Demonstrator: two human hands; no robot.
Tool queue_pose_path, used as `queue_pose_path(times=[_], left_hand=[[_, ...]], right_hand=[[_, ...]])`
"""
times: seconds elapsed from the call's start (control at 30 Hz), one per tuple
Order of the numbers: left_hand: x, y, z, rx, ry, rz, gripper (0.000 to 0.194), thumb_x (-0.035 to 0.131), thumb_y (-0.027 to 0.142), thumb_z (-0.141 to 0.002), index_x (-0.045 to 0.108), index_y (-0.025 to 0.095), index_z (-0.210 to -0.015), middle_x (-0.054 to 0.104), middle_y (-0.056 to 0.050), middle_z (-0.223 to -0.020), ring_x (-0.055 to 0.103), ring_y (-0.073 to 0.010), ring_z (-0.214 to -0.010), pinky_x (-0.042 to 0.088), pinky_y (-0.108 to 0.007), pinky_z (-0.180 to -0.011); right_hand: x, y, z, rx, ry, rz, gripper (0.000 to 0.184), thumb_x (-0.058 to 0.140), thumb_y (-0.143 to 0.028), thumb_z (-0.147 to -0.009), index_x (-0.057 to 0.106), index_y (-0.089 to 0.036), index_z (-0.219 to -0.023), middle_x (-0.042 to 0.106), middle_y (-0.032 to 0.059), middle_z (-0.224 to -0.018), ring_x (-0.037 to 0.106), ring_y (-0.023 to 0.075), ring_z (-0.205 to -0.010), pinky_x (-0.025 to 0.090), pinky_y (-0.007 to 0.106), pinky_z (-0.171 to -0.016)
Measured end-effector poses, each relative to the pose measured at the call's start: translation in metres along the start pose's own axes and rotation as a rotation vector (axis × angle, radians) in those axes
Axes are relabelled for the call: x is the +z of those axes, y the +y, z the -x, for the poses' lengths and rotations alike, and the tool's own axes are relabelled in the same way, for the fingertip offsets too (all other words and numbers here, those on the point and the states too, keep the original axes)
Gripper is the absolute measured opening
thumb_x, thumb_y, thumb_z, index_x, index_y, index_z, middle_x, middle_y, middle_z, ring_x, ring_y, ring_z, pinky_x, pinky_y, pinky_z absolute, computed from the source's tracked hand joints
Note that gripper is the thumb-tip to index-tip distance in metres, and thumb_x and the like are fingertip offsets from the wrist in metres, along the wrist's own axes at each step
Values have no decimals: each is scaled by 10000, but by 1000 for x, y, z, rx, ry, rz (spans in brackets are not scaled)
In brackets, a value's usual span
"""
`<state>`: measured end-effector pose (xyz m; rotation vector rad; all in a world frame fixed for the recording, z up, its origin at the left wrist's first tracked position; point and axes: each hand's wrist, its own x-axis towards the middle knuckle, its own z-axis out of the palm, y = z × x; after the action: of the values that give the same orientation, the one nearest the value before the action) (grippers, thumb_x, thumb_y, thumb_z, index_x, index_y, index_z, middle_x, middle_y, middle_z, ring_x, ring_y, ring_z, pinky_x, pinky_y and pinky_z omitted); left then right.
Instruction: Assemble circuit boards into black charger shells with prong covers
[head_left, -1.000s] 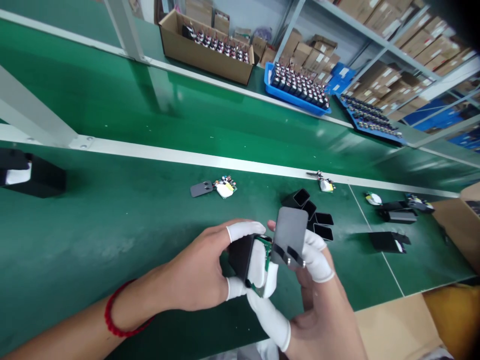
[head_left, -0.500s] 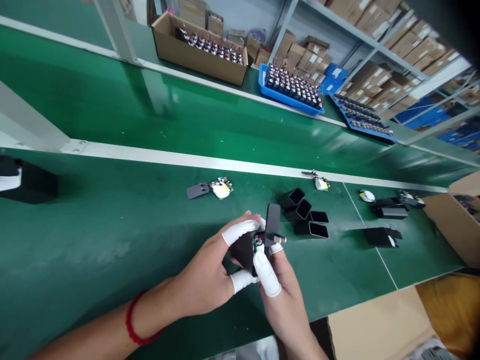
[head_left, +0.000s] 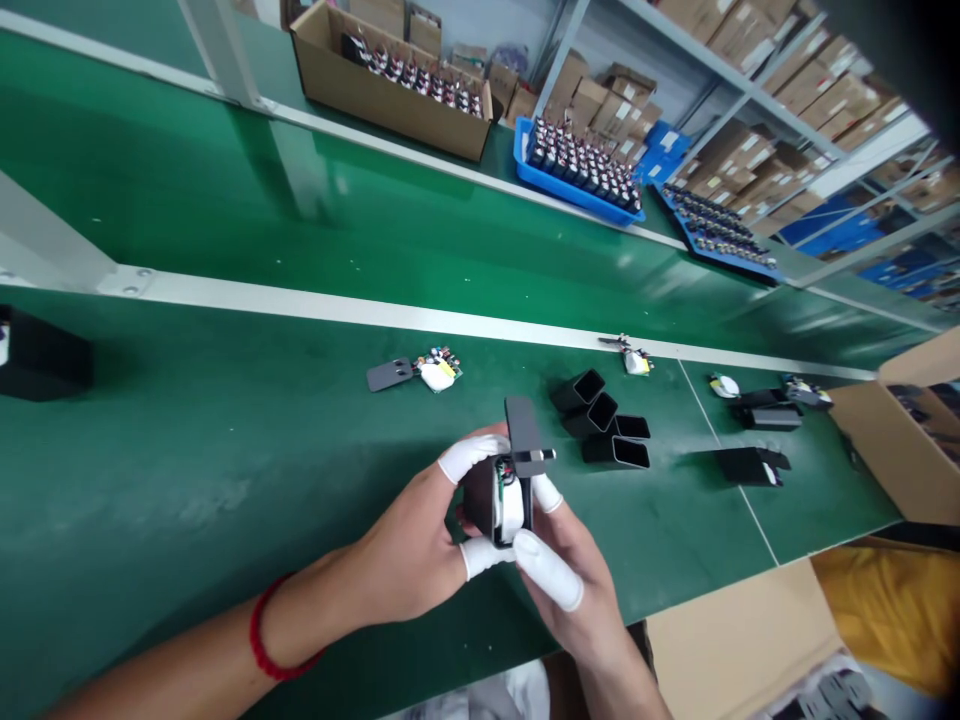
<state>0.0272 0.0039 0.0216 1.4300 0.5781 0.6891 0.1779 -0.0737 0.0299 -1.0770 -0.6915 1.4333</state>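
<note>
Between my hands is a black rectangular adapter case [head_left: 478, 497], its open end toward me. A white-wrapped circuit board [head_left: 511, 506] sits inside, with coloured wires at its top. A dark end cap with plug pins [head_left: 523, 436] stands up at the opening. My left hand [head_left: 409, 545], closed around the case, grips it from the left. My right hand [head_left: 574, 590] is closed on its right side, the thumb by the lower edge of the opening and the other fingers partly hidden behind. White finger cots cover several fingertips on both hands.
A board with its cap [head_left: 416, 372] lies beyond my hands. Several empty black cases [head_left: 600, 420] stand to the right, with a filled case [head_left: 750, 466] farther over. Another case [head_left: 45, 355] is at far left. A cardboard box [head_left: 390, 80] and blue tray [head_left: 577, 180] hold units at the back.
My right thumb has moved down from the board to the lower edge of the opening, so more of the white wrap shows. The cap has shifted slightly left. The view has moved slightly.
</note>
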Motion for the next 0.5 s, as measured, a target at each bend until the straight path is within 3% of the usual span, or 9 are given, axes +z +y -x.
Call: queue_pose_path(times=[0.13, 0.2, 0.33, 0.4, 0.5], left_hand=[[1, -2, 2, 67, 17, -125, 675, 647, 111, -848, 373, 290, -1438, 399, -109, -1561, 456, -321, -1389, 451, -444, -1112], [0, -2, 2, 71, 37, -151, 679, 640, 81, -828, 378, 279, -1423, 443, -115, -1527, 528, -307, -1324, 491, -419, -1064], [1, -1, -1, -2, 67, -60, 611, 676, 182, -846, 397, 233, -1387, 635, -127, -1297, 694, -273, -1058, 597, -363, -853], [3, -1, -2, -20, 53, -44, 637, 681, 190, -844, 382, 231, -1406, 612, -134, -1337, 680, -283, -1100, 602, -363, -861], [4, -3, 1, -29, 48, -110, 700, 650, 126, -839, 341, 261, -1453, 419, -120, -1547, 530, -309, -1327, 566, -380, -977]], right_hand=[[9, 7, 4, -88, 63, 63, 453, 714, -270, -882, 622, -395, -1307, 702, -8, -1254, 666, 202, -1115, 489, 376, -1039], [11, 9, 1, -120, 63, 100, 443, 733, -277, -868, 641, -396, -1285, 715, -10, -1228, 673, 202, -1109, 489, 370, -1044], [2, 8, -5, -26, 13, -38, 455, 631, -525, -895, 661, -298, -1288, 708, 71, -1231, 642, 287, -1170, 475, 465, -1055], [-1, 9, -6, 25, 48, -63, 468, 583, -549, -916, 636, -310, -1315, 690, 70, -1265, 635, 285, -1176, 484, 464, -1039], [5, 13, -6, -16, 106, 89, 367, 630, -432, -929, 653, -332, -1281, 712, 34, -1221, 652, 240, -1125, 490, 395, -1020]])
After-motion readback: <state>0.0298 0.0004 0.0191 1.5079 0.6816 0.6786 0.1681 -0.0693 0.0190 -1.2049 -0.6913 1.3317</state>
